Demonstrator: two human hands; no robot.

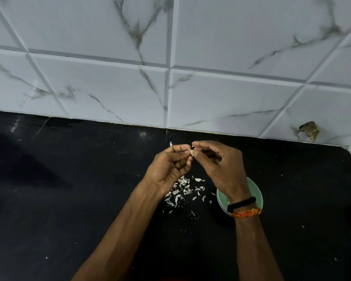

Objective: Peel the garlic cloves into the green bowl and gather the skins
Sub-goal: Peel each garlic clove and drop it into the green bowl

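Note:
A small pale garlic clove [192,152] is held up above the black counter, between the fingertips of both hands. My left hand [170,167] pinches it from the left with curled fingers. My right hand [217,165] pinches it from the right, thumb and forefinger at its top. The green bowl [256,191] sits on the counter under my right wrist, mostly hidden by it; what lies inside it is hard to make out. A scatter of white garlic skins [182,189] lies on the counter below my hands, left of the bowl.
The black counter [69,199] runs to a white marble-patterned tiled wall [170,78] at the back. A chipped hole [310,129] marks the wall at the right. A few stray skin flecks lie further out on the counter.

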